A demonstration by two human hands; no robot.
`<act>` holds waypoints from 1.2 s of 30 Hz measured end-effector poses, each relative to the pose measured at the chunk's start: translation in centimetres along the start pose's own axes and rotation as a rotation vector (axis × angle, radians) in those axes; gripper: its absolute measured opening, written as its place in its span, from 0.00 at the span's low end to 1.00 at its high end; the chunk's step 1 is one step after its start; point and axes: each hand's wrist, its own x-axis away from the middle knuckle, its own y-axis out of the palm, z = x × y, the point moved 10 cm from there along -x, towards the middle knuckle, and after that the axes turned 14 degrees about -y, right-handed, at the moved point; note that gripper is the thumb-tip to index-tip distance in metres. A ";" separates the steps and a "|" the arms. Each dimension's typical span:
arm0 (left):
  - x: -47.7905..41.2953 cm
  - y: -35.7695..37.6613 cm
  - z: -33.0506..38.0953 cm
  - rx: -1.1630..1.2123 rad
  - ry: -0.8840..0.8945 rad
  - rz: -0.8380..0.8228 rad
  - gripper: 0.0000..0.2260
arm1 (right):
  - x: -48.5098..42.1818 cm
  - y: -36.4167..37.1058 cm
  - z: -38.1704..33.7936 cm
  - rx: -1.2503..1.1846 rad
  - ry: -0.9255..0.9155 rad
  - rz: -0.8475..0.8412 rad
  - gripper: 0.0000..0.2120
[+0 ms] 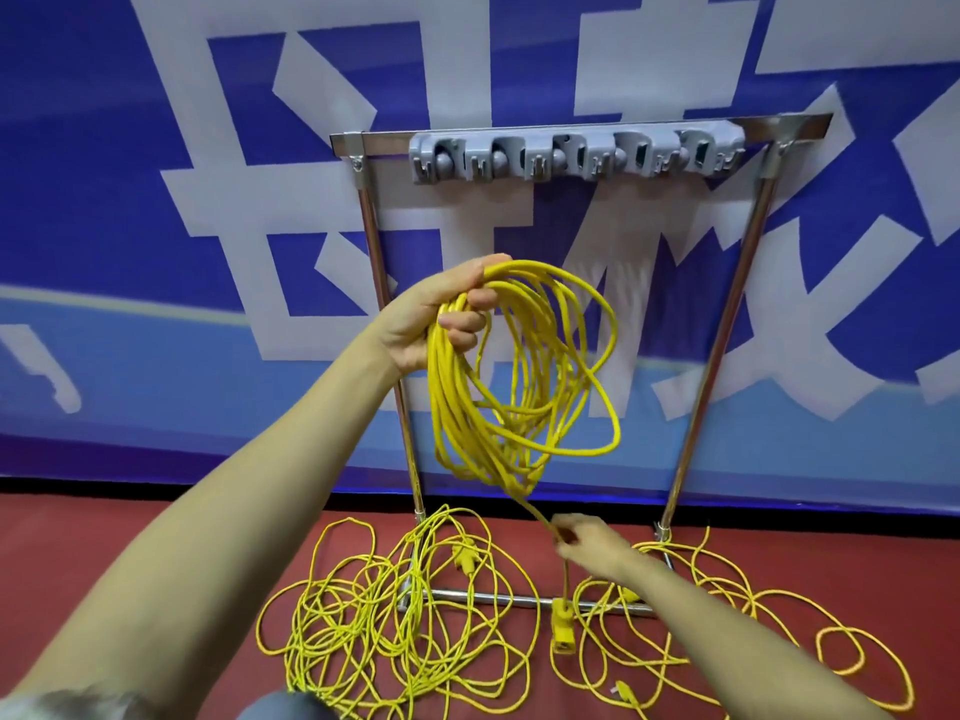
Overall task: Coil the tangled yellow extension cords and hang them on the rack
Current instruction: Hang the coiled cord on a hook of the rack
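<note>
From my seat at the remote view, the left hand [441, 314] sits at the centre of the frame with its fingers wrapped round the top of a coil of thin yellow extension cord [519, 387], many loops gathered into one bundle that hangs down and a little to the right, long axis roughly vertical. From the coil's lowest point a free tail [535, 509] runs down and right to the right hand [587, 543], lower centre-right, which pinches that single strand between curled fingers and thumb. Below the pinch the tail drops to a yellow block-shaped socket end [561, 623]; I cannot tell whether it touches the dark red floor [156, 537] or hangs just above it. Behind both hands stands the chrome tube rack [727, 314], and its grey plastic hook strip [571, 155] runs across the top bar, above and slightly right of the left hand, against a blue and white banner [156, 148]. What matters to me is that last stretch: only the short tail and socket end are outside the coil, so I judge one more wrap upward into the left hand would finish this cord, and then the left hand, the nearer of the two to the hooks, has a straight lift up. A tangled heap of yellow cord [395, 626] lies round the rack's lower left foot, and a second loose yellow cord [753, 615] sprawls at lower right, neither yet coiled.
</note>
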 end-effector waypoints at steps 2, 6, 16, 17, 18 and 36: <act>0.3 0.4 -0.6 0.069 -0.048 -0.118 0.19 | -0.1 0.0 2.1 0.048 0.082 -0.037 0.08; 1.6 0.9 -0.5 0.199 -0.099 -0.335 0.17 | 0.4 -1.4 5.3 0.104 0.225 0.036 0.03; 1.6 -3.2 -2.8 -0.178 -0.130 0.032 0.22 | 0.3 -10.3 5.1 -0.321 0.244 0.397 0.11; 1.5 -3.4 -3.2 -0.188 -0.135 0.057 0.24 | 0.1 -10.9 4.5 -0.342 0.239 0.403 0.12; 1.4 -3.5 -3.6 -0.203 -0.142 0.077 0.25 | 0.1 -11.5 3.7 -0.362 0.244 0.405 0.12; 0.4 -6.4 -4.7 -0.283 0.207 0.616 0.12 | 0.0 -13.6 -3.2 -0.918 0.404 0.437 0.10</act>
